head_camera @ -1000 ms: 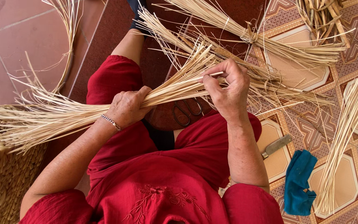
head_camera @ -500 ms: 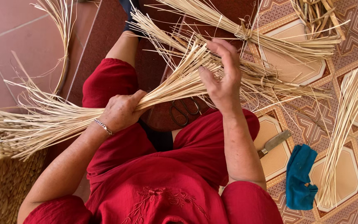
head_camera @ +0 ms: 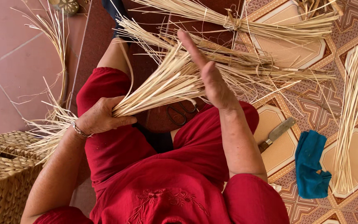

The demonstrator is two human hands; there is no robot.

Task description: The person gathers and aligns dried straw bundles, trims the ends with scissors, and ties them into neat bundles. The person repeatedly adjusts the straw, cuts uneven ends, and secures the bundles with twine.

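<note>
Head view: a person in red, seated on a tiled floor, sorts a bundle of pale straw stalks over the lap.

Left hand is clenched round the bundle's narrow end; right hand is flat, fingers straight, pressed against the fanned tips. A slack grip could, I judge, let stalks slip and scatter among the loose straw on the floor; scissors lie close beneath. No packages, labels or signs show; only a woven basket, blue cloth and knife.
</note>
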